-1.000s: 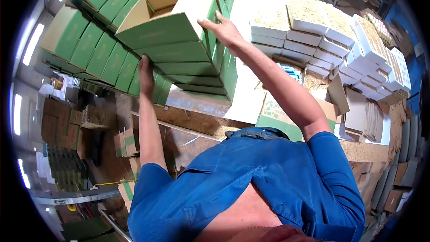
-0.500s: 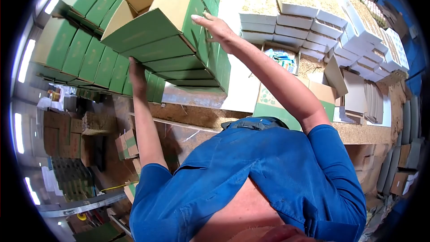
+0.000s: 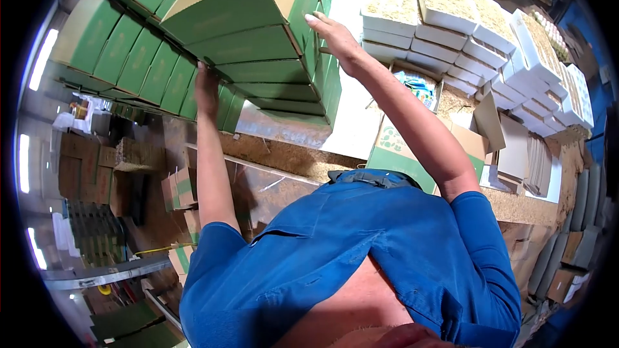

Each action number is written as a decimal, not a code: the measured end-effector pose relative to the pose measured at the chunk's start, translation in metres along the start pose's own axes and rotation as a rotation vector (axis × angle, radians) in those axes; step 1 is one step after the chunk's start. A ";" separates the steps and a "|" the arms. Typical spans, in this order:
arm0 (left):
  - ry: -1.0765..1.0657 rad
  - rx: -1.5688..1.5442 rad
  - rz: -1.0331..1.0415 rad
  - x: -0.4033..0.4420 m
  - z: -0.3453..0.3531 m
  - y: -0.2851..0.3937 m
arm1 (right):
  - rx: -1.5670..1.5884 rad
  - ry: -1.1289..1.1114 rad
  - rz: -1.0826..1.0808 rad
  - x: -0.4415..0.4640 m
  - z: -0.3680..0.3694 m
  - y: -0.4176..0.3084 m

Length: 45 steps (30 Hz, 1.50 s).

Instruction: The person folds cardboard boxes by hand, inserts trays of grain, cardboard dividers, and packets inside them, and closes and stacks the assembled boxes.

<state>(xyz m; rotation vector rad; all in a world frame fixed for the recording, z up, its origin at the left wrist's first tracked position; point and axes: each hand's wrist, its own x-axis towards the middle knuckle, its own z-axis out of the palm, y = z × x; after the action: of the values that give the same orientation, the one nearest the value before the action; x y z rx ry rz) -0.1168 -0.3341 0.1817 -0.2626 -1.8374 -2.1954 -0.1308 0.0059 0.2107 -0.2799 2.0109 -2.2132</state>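
Observation:
An open-topped green cardboard box [image 3: 235, 16], tan inside, sits on top of a stack of similar green boxes [image 3: 271, 77]. My right hand [image 3: 336, 40] is at the right side of this stack, near the top, with its fingers stretched out and apart. On the opposite side, my left hand [image 3: 206, 87] points upward against the stack's front left edge, below the top box. Its fingers look straight, though part of them is hard to see. Neither hand visibly wraps round anything.
More green boxes [image 3: 138, 58] are packed in rows on the left. White trays filled with pale shavings [image 3: 464, 6] are stacked at the back right. A carton with blue packets [image 3: 419, 87], a green-and-tan box [image 3: 393, 145] and flat cardboard sheets [image 3: 516, 148] lie on the bench.
The view has shifted, so the stack and bench appear further right and higher. Both hands stay at the sides of the stack, and the top box remains on it.

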 end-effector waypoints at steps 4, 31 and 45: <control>0.032 -0.010 -0.017 -0.001 0.000 -0.003 | -0.014 -0.004 0.025 -0.002 -0.004 -0.004; -0.674 0.991 -0.399 -0.214 0.268 -0.206 | -1.196 1.011 0.791 -0.356 -0.275 0.202; -0.410 0.218 -0.565 -0.202 0.253 -0.198 | -0.366 1.424 0.313 -0.396 -0.331 0.227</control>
<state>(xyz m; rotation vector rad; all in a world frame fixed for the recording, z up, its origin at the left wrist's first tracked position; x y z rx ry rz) 0.0046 -0.0358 -0.0190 -0.1715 -2.6234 -2.3840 0.1732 0.3939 -0.0625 1.9181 2.6090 -1.8614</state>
